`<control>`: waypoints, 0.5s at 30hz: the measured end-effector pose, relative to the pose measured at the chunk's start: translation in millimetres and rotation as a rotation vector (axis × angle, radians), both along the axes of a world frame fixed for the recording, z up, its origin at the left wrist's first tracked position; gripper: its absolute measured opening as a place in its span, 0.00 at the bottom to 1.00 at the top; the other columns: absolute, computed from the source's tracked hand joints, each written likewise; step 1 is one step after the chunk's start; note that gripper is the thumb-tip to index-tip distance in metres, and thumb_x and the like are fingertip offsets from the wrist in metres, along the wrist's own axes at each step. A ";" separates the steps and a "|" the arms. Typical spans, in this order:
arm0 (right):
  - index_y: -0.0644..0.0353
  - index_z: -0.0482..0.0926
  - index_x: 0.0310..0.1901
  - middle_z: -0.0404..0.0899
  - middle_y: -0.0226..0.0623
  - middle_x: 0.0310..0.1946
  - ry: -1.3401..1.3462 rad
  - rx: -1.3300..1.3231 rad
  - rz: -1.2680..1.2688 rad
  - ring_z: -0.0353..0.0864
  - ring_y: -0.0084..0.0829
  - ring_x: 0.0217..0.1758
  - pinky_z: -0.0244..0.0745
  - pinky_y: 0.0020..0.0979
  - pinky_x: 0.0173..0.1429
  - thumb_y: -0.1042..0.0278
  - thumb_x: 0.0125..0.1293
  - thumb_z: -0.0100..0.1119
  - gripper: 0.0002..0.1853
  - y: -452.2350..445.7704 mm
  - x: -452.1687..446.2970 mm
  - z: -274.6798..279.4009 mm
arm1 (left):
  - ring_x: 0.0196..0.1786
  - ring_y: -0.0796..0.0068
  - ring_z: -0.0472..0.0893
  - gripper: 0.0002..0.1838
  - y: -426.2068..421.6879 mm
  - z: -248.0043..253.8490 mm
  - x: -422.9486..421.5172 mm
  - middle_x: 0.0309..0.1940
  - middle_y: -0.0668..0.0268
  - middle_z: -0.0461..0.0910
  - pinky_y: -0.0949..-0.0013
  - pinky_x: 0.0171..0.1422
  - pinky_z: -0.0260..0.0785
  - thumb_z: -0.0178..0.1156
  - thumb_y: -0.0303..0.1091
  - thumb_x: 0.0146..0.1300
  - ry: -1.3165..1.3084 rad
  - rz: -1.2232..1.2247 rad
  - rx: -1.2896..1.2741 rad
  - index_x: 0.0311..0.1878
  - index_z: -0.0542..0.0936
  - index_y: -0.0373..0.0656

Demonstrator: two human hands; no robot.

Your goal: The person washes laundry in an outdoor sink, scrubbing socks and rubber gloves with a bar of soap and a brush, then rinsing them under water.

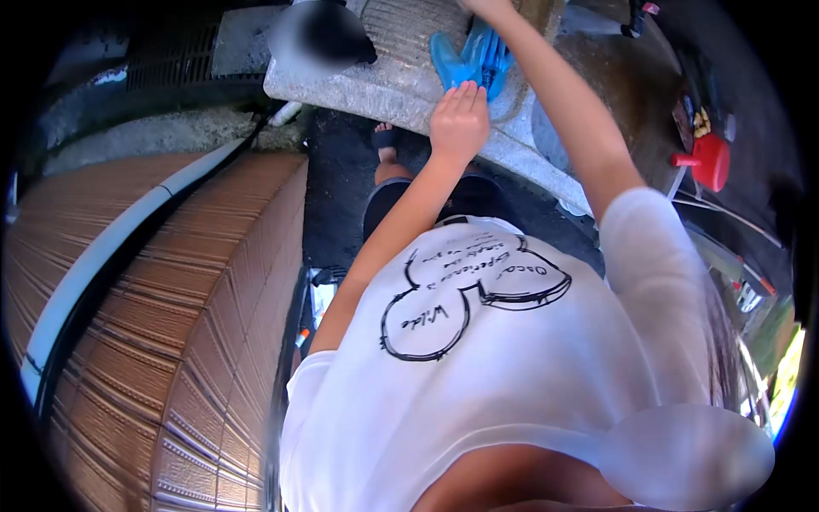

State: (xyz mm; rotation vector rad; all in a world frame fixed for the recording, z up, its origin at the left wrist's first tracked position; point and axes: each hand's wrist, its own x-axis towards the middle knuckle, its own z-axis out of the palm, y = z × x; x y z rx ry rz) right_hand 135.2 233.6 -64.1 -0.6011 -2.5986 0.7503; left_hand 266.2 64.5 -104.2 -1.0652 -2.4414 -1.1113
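A shiny blue rubbery item (pixel 465 61), shaped somewhat like a glove, lies on a pale, ridged stone slab (pixel 375 98). My left hand (pixel 461 119) holds the near end of this item at the slab's front edge, its fingers close together over the blue material and the thumb hidden. My right hand (pixel 488 7) is just beyond the item at the top edge of the view. Only its wrist side shows; the fingers are cut off, so what it holds cannot be made out.
A blurred dark shape (pixel 337 36) is at the slab's left end. On the right are a wet brown surface (pixel 597 77) and a red dipper (pixel 710 162). A pale pipe (pixel 128 222) runs over brown corrugated panels (pixel 171 341) on the left. A sandalled foot (pixel 386 141) shows below the slab.
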 end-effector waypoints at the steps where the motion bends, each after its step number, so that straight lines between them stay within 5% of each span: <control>1: 0.55 0.75 0.57 0.74 0.49 0.46 -0.002 0.128 0.001 0.72 0.46 0.52 0.66 0.43 0.55 0.51 0.52 0.66 0.31 7.7 42.5 4.6 | 0.44 0.66 0.83 0.09 -1.1 2.0 -0.2 0.39 0.59 0.84 0.63 0.54 0.73 0.61 0.30 0.51 0.013 -0.022 0.002 0.36 0.84 0.40; 2: 0.55 0.75 0.57 0.74 0.48 0.46 -0.002 0.088 -0.092 0.72 0.46 0.53 0.64 0.44 0.57 0.51 0.51 0.67 0.31 10.0 84.7 18.6 | 0.43 0.65 0.83 0.11 -2.9 5.0 -0.6 0.38 0.58 0.83 0.63 0.52 0.74 0.61 0.29 0.51 -0.012 -0.035 0.001 0.39 0.83 0.40; 3: 0.48 0.74 0.58 0.76 0.47 0.42 0.109 0.224 -0.091 0.77 0.47 0.44 0.72 0.45 0.45 0.44 0.53 0.63 0.31 25.8 121.5 9.1 | 0.42 0.64 0.83 0.13 -2.6 9.6 -3.3 0.38 0.58 0.83 0.63 0.51 0.74 0.61 0.28 0.51 -0.032 -0.048 0.002 0.41 0.82 0.40; 5: 0.52 0.70 0.61 0.77 0.51 0.45 0.036 0.049 -0.372 0.77 0.48 0.48 0.70 0.41 0.55 0.47 0.54 0.64 0.34 50.6 209.1 -19.4 | 0.40 0.62 0.83 0.15 -2.0 26.1 -8.8 0.38 0.57 0.83 0.61 0.48 0.74 0.60 0.27 0.51 -0.108 -0.093 -0.125 0.44 0.81 0.41; 8: 0.57 0.68 0.62 0.74 0.56 0.53 -0.334 -0.366 -0.691 0.72 0.52 0.59 0.67 0.41 0.61 0.48 0.50 0.64 0.38 112.7 344.1 -126.5 | 0.34 0.57 0.81 0.20 5.3 46.0 -32.7 0.35 0.56 0.82 0.57 0.40 0.73 0.58 0.25 0.53 -0.212 -0.141 -0.297 0.52 0.77 0.44; 10: 0.58 0.75 0.56 0.77 0.56 0.48 -0.899 -0.263 -0.599 0.74 0.50 0.56 0.68 0.41 0.60 0.51 0.51 0.63 0.31 124.2 358.1 -117.7 | 0.37 0.55 0.81 0.18 18.8 60.2 -61.0 0.35 0.53 0.81 0.55 0.38 0.71 0.52 0.26 0.57 -0.433 -0.003 -0.076 0.51 0.77 0.44; 11: 0.58 0.75 0.56 0.77 0.56 0.48 -0.882 -0.274 -0.594 0.74 0.50 0.56 0.68 0.41 0.60 0.51 0.51 0.63 0.31 127.8 351.5 -115.0 | 0.37 0.54 0.80 0.17 24.6 71.1 -82.8 0.35 0.51 0.80 0.56 0.39 0.71 0.53 0.27 0.57 -0.535 0.006 -0.159 0.51 0.77 0.45; 15: 0.58 0.79 0.47 0.81 0.46 0.41 0.050 -0.225 -0.573 0.80 0.41 0.46 0.74 0.37 0.51 0.62 0.54 0.60 0.19 102.3 226.7 -46.1 | 0.39 0.59 0.82 0.17 51.3 118.4 -146.4 0.34 0.51 0.81 0.61 0.42 0.71 0.60 0.34 0.57 -0.717 -0.034 -0.164 0.49 0.78 0.42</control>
